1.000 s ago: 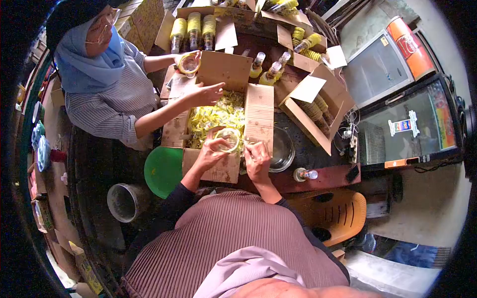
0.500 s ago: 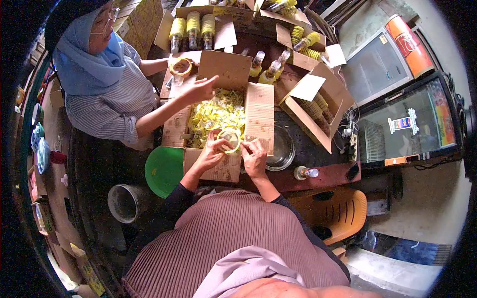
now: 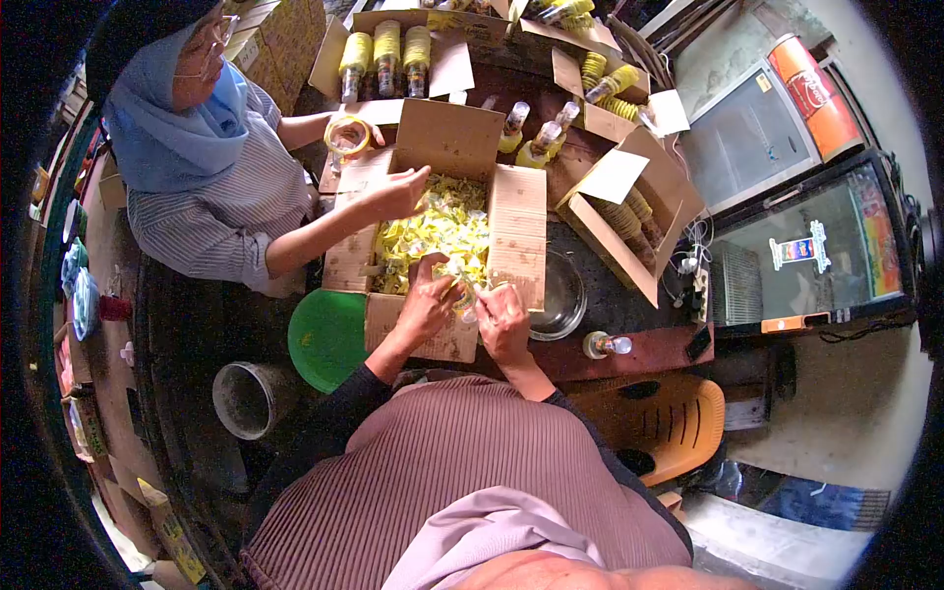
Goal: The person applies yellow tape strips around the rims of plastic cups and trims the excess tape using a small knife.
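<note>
A clear plastic cup with a yellow rim point(image 3: 464, 303) is tilted between my hands, over the near edge of an opened cardboard box point(image 3: 517, 236). My left hand point(image 3: 429, 304) is closed around its left side. The fingers of my right hand point(image 3: 504, 322) are pinched together at its right edge; any small piece between them is hidden. Yellow-and-clear plastic scraps point(image 3: 433, 231) fill the box just beyond my hands. At the left, a co-worker's hand holds a similar yellow-rimmed cup point(image 3: 346, 136), and their other hand point(image 3: 398, 192) is above the scraps.
A green round lid point(image 3: 327, 339) and a grey bucket point(image 3: 244, 400) are at left. To the right are a clear bowl point(image 3: 560, 295), a small stack of cups point(image 3: 607, 344) and an orange chair point(image 3: 678, 423). Boxes of stacked cups point(image 3: 629, 226) stand farther back.
The cup in my hands has turned, so its round opening no longer faces me. The co-worker's free hand has changed its finger pose over the box, and their cup has tilted.
</note>
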The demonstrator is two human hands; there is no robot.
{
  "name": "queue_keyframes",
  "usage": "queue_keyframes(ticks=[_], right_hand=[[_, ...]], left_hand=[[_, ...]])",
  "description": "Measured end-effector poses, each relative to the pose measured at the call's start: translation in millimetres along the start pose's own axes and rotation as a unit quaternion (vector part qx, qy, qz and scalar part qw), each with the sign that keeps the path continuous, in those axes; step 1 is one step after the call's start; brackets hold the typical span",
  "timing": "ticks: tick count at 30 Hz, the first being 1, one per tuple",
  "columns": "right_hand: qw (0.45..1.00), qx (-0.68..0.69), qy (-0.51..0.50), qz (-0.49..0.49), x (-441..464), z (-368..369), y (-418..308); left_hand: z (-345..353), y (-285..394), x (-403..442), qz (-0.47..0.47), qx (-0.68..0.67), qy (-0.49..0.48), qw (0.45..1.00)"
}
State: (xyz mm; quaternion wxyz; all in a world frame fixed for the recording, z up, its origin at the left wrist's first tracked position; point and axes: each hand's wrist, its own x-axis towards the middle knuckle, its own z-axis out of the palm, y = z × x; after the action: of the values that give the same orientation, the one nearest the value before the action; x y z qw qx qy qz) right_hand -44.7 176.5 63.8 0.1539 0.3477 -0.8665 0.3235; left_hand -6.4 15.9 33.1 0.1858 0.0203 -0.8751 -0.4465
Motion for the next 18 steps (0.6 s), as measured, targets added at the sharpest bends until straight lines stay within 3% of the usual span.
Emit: queue_keyframes(ticks=[1, 9, 11, 13, 16, 18], right_hand=[[0.998, -0.04, -0.001, -0.055, 1.0, 0.3, -0.6], [0.999, -0.037, 0.004, 0.025, 6.1, 10.7, 17.1], [0.98, 0.097, -0.001, 0.173, 9.9, 7.7, 19.7], [0.978, 0.117, 0.013, 0.172, 10.0, 0.1, 12.3], [0.996, 0.057, 0.061, 0.043, 9.7, -7.6, 0.5], [0.996, 0.048, 0.055, 0.049, 7.7, -3.8, 3.3]], left_hand=[[-0.8, 2.0, 1.2, 0.0, 0.0, -0.001, 1.0], [10.9, 16.7, -2.4, 0.029, 0.015, -0.046, 0.998], [12.3, 12.9, -0.3, 0.039, 0.027, -0.038, 0.998], [9.6, 7.7, 3.9, 0.036, 0.016, -0.025, 0.999], [4.9, 7.7, 5.5, 0.011, 0.005, -0.036, 0.999], [6.9, 8.1, 4.8, 0.013, -0.004, -0.039, 0.999]])
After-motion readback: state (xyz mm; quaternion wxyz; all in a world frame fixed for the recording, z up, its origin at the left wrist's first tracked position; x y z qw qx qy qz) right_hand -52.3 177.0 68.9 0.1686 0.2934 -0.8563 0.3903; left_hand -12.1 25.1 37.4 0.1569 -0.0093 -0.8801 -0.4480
